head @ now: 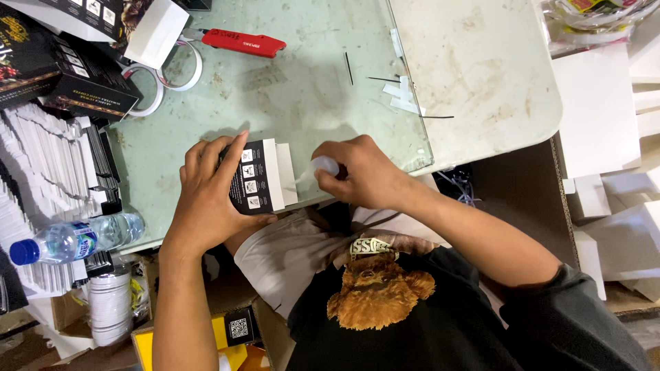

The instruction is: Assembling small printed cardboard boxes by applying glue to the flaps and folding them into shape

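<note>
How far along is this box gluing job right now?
Done: nothing finished shows. In hand: left hand holds a small black box with its white flap open; right hand holds a small squeeze bottle at the flap. Left: a stack of flat blanks.

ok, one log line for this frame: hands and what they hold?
left hand: holds black-and-white carton | right hand: grips small white bottle, tip at carton flap | surface: glass-topped table

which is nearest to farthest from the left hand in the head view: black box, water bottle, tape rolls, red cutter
From the left hand:
1. Black box, held in that hand, at the table's front edge.
2. Water bottle, lying off to the left below the table edge.
3. Tape rolls, up at the table's back left.
4. Red cutter, farthest, at the back edge.
</note>
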